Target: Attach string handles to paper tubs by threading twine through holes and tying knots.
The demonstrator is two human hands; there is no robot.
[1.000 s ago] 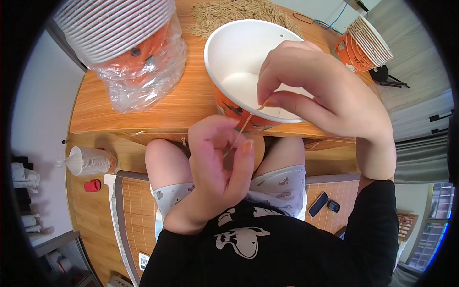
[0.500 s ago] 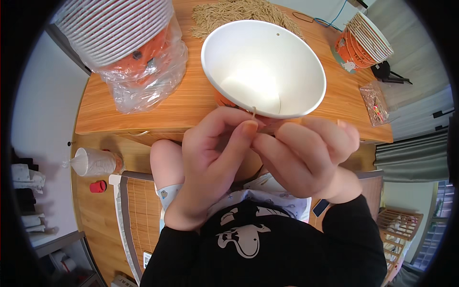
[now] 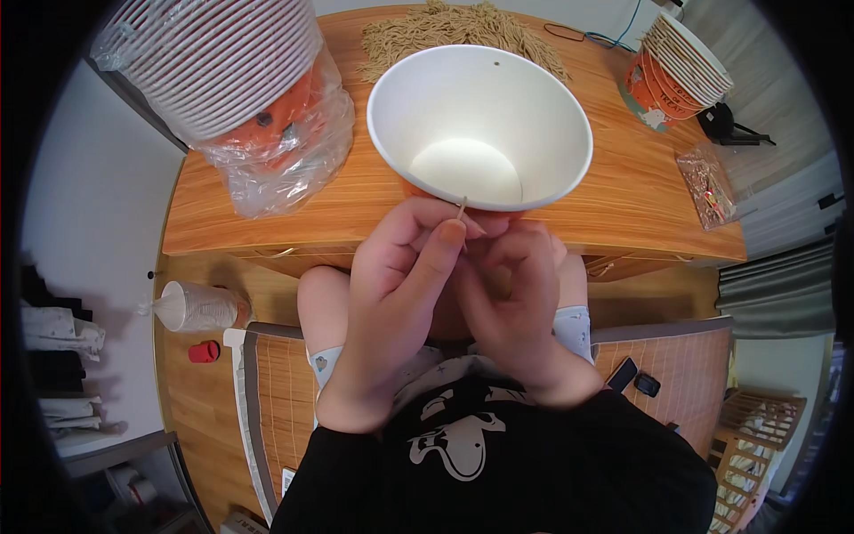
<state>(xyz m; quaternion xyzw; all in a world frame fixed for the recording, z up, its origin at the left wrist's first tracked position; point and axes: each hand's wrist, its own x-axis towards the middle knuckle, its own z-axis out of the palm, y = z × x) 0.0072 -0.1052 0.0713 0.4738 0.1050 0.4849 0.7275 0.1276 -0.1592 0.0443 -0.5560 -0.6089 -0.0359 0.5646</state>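
Observation:
A white-lined paper bucket [image 3: 480, 107], orange outside, tilts toward me at the table's near edge. One small hole shows in its far wall. At its near rim my left hand [image 3: 396, 280] pinches a short end of thin tan cord [image 3: 463, 210] between thumb and forefinger. My right hand [image 3: 516, 289] is closed close beside it, just below the rim. Its fingertips are partly hidden, and what they hold cannot be made out. Behind the bucket lies a heap of tan cords [image 3: 463, 36].
Left on the wooden table [image 3: 614, 209] stands a tall stack of buckets [image 3: 222, 71] in clear plastic. More nested buckets [image 3: 672, 80] stand at the far right, near a black stand [image 3: 734, 125] and a clear bag of small items [image 3: 709, 187]. A wrapped cup stack [image 3: 200, 305] lies on the floor.
My right hand has moved left and in toward the bucket's near side, close to my left hand. The left hand still pinches the cord. The bucket appears slightly shifted left.

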